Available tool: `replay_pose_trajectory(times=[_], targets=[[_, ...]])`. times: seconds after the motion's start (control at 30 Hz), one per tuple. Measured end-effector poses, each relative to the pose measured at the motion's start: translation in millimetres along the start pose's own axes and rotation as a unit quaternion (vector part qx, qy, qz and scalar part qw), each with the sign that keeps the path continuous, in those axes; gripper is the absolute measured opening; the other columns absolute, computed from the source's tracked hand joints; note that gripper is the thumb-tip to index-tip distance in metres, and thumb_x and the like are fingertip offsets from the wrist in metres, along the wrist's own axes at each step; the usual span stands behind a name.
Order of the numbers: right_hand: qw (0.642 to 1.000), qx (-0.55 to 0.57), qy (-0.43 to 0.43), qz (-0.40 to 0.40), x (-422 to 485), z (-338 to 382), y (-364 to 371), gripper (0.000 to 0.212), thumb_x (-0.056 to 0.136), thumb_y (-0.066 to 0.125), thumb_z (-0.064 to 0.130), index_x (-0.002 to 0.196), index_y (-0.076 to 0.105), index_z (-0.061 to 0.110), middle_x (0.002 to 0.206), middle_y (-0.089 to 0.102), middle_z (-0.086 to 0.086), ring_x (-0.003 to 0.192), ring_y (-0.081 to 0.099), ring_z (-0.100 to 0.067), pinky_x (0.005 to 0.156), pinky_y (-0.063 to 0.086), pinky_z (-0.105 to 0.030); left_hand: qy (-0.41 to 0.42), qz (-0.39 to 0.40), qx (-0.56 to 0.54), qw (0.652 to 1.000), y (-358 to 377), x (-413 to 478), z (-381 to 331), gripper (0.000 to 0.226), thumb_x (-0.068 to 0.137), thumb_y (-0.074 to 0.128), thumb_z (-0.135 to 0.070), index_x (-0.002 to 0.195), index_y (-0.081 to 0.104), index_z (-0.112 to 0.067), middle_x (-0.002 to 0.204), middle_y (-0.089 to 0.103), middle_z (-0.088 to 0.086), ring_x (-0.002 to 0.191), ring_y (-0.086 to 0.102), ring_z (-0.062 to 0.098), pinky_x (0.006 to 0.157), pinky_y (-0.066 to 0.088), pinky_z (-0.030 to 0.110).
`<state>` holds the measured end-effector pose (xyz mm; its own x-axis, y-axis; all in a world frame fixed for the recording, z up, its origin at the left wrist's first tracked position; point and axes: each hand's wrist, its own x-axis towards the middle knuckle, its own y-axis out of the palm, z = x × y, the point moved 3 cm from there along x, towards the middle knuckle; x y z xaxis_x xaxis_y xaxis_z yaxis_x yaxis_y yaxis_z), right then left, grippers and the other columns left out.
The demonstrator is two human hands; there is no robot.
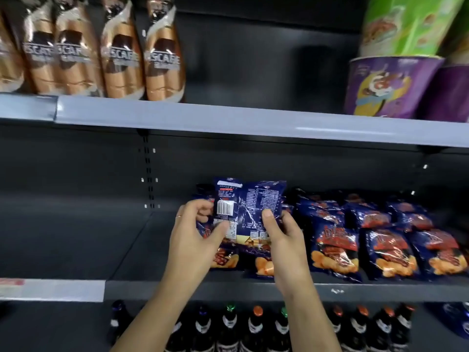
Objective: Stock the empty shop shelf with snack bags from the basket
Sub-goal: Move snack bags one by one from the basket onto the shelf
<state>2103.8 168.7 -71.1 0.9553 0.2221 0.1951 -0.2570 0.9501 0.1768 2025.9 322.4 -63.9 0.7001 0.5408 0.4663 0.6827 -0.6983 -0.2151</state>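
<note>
While the left hand and the right hand held one bag at mid-frame, its barcode side faced the camera. Their fingers pinched its side edges, above other bags lying on the shelf.

Two bare forearms; a thin ring on the left hand.

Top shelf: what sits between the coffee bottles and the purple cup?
Nothing. In the head view the upper shelf is bare between the coffee bottles and the purple cup; only the dark back panel shows there.
</note>
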Motion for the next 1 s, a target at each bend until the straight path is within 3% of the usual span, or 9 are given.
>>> replay_pose_trajectory(times=[0.1, 0.27, 0.37, 0.47, 0.57, 0.73, 0.8, 0.9, 1.0], targets=[[0.997, -0.064, -0.049, 0.018, 1.7, 0.6, 32.9, 0.015, 0.093, 0.064, 0.044, 0.105, 0.065, 0.034, 0.101, 0.070, 0.027, 0.102, 0.065, 0.005, 0.089, 0.049, -0.023, 0.028, 0.025, 0.005, 0.999, -8.0, 8.5, 5.0, 0.023, 0.085, 0.075, -0.030, 0.105, 0.064, -0.035, 0.101, 0.065, -0.013, 0.096, 0.062, 0.000, 0.078, 0.046, 0.013], [0.991, -0.064, -0.061, 0.096, 1.5, 1.8, 68.1, 0.050, 0.090, 0.039, 0.059, 0.106, 0.078, 0.032, 0.115, 0.072, 0.018, 0.110, 0.062, 0.005, 0.097, 0.046, -0.024, -0.066, 0.098, -0.099, 0.988, -26.5, 29.8, 17.3, 0.042, 0.074, 0.074, -0.055, 0.112, 0.063, -0.044, 0.110, 0.071, -0.020, 0.101, 0.065, -0.008, 0.083, 0.050, 0.016], [0.992, -0.065, -0.065, 0.085, 8.2, 0.4, 76.7, 0.049, 0.093, 0.037, 0.055, 0.109, 0.077, 0.030, 0.109, 0.074, 0.018, 0.105, 0.062, 0.006, 0.091, 0.045, -0.023, -0.134, 0.076, -0.175, 0.972, -43.9, 47.2, 32.2, 0.038, 0.079, 0.078, -0.036, 0.115, 0.067, -0.030, 0.105, 0.076, -0.014, 0.098, 0.071, 0.004, 0.080, 0.054, 0.022], [0.995, -0.054, -0.072, 0.034, 20.6, -6.2, 85.6, 0.026, 0.096, 0.056, 0.043, 0.117, 0.070, 0.036, 0.116, 0.071, 0.017, 0.110, 0.062, 0.006, 0.085, 0.049, -0.016, -0.171, 0.066, -0.218, 0.959, -59.2, 60.9, 45.9, 0.031, 0.086, 0.075, -0.024, 0.116, 0.068, -0.021, 0.106, 0.077, -0.003, 0.099, 0.074, 0.015, 0.087, 0.056, 0.033], [0.996, -0.058, -0.031, 0.059, 30.9, -21.2, 103.1, 0.033, 0.094, 0.067, 0.034, 0.126, 0.060, 0.042, 0.119, 0.065, 0.023, 0.108, 0.064, 0.005, 0.078, 0.053, -0.013, -0.172, 0.078, -0.265, 0.946, -67.9, 70.1, 55.9, 0.037, 0.085, 0.075, -0.023, 0.120, 0.066, -0.019, 0.109, 0.077, 0.002, 0.100, 0.074, 0.019, 0.087, 0.057, 0.037], [0.995, -0.066, -0.023, 0.070, 41.4, -29.0, 121.8, 0.027, 0.097, 0.064, 0.014, 0.120, 0.068, 0.028, 0.113, 0.073, 0.008, 0.099, 0.071, -0.004, 0.074, 0.057, -0.019, -0.138, 0.044, -0.259, 0.955, -87.6, 87.1, 69.0, 0.042, 0.082, 0.074, -0.030, 0.121, 0.062, -0.028, 0.108, 0.074, -0.007, 0.098, 0.070, 0.002, 0.075, 0.056, 0.019], [0.991, -0.110, -0.033, 0.068, 47.7, -30.8, 125.2, 0.032, 0.097, 0.065, 0.011, 0.124, 0.066, 0.028, 0.120, 0.070, 0.008, 0.101, 0.069, 0.000, 0.077, 0.057, -0.019, -0.105, 0.019, -0.179, 0.978, -104.1, 99.6, 78.7, 0.044, 0.080, 0.076, -0.034, 0.121, 0.062, -0.032, 0.111, 0.070, -0.011, 0.099, 0.067, 0.000, 0.079, 0.053, 0.016], [0.972, -0.212, -0.068, 0.075, 53.2, -33.4, 134.8, 0.035, 0.096, 0.067, 0.018, 0.117, 0.064, 0.046, 0.127, 0.063, 0.010, 0.116, 0.061, -0.003, 0.102, 0.053, -0.035, -0.060, 0.095, -0.008, 0.994, -120.0, 114.4, 87.3, 0.041, 0.076, 0.079, -0.045, 0.114, 0.067, -0.038, 0.109, 0.069, -0.015, 0.106, 0.061, 0.001, 0.094, 0.049, 0.027], [0.953, -0.275, -0.101, 0.078, 52.6, -31.1, 152.8, 0.036, 0.096, 0.067, 0.026, 0.111, 0.058, 0.058, 0.122, 0.052, 0.016, 0.117, 0.053, -0.003, 0.109, 0.045, -0.036, -0.059, 0.193, -0.012, 0.979, -121.6, 118.5, 83.6, 0.039, 0.076, 0.078, -0.047, 0.113, 0.069, -0.037, 0.104, 0.073, -0.015, 0.099, 0.067, 0.000, 0.084, 0.053, 0.022]])
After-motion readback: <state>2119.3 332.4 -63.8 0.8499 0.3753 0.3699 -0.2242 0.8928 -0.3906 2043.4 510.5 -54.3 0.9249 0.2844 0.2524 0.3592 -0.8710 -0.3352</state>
